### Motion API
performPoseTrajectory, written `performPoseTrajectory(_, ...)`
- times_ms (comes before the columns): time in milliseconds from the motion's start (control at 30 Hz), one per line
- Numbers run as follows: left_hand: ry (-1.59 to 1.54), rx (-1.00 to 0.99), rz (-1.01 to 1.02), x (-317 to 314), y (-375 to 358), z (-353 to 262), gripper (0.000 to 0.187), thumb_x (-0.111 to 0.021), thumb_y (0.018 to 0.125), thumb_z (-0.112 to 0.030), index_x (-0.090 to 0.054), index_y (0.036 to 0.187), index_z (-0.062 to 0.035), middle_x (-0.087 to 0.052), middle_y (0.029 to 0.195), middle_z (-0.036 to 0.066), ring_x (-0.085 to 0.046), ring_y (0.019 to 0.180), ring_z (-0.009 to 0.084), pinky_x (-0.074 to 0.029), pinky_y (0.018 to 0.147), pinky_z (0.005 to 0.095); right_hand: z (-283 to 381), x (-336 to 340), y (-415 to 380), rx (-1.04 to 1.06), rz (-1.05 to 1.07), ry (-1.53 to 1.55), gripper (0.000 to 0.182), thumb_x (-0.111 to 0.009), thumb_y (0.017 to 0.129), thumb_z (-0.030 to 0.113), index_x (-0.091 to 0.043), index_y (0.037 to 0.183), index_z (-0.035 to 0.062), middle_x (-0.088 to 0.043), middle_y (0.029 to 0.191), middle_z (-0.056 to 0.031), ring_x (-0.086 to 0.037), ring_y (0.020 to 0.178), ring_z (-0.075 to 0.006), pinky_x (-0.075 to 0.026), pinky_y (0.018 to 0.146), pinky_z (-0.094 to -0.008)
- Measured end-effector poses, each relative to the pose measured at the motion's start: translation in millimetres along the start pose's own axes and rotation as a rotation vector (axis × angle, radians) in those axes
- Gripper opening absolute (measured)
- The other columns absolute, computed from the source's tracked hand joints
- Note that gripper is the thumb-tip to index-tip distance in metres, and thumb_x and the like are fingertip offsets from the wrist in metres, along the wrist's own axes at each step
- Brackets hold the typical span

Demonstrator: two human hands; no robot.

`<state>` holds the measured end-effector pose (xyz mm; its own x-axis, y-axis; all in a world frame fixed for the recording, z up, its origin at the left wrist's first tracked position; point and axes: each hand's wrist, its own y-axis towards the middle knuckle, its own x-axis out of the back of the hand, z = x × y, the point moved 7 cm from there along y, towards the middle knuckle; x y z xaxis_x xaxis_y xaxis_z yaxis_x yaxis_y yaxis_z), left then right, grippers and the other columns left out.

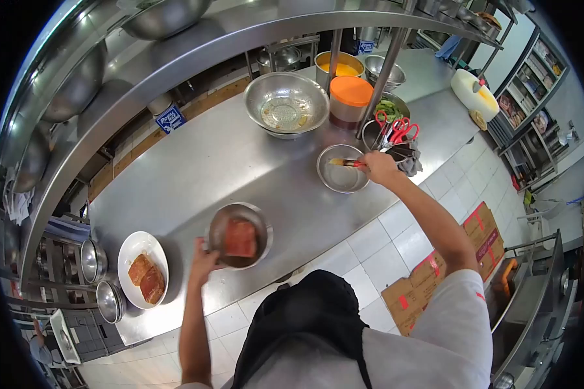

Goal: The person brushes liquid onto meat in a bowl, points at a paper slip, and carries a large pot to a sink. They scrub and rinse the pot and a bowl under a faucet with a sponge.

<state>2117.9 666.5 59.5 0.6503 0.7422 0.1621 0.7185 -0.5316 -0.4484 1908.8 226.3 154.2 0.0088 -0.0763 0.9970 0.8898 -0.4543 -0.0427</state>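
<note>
My left hand (204, 259) grips the rim of a small metal bowl (239, 214) that holds a reddish slab of meat (241, 238) on the steel counter. My right hand (379, 166) reaches out over the counter and holds a brush (346, 163) with a red handle. The brush tip lies over a shallow metal bowl (341, 181). A white plate (143, 249) with two browned pieces of meat (146, 279) sits to the left of the meat bowl.
A large metal mixing bowl (286, 104) stands at the back, beside a container with an orange lid (350, 97) and a pot of yellow liquid (339, 67). Red-handled scissors (396, 129) rest in a dish. A steel shelf (175, 61) hangs overhead. Cardboard (435, 279) lies on the tiled floor.
</note>
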Motion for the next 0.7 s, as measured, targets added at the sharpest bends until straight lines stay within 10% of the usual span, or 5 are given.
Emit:
performPoseTrajectory(267,-0.401,0.035,0.185,-163,6,-39,0.031,-0.041,0.076,0.004,-0.024,0.100,-0.0052,-0.045,0.098,0.020,-0.058,0.075,0.0285,-0.055,0.058,0.0361,41,39,-40,-0.080,-0.090,0.178,0.014,-0.054,0.075,0.015,-0.062,0.086,0.0133,-0.060,0.079,-0.0154,-0.058,0.077,-0.0333,-0.047,0.069,-0.0416)
performPoseTrajectory(700,-0.485,-0.011,0.231,-186,27,-37,0.030,-0.041,0.075,0.007,-0.025,0.097,-0.0036,-0.042,0.100,0.018,-0.057,0.080,0.0284,-0.055,0.059,0.0359,171,12,-71,-0.053,0.328,0.066,0.021,-0.050,0.075,0.012,-0.059,0.090,0.0013,-0.059,0.089,-0.0184,-0.059,0.085,-0.0305,-0.049,0.068,-0.0392)
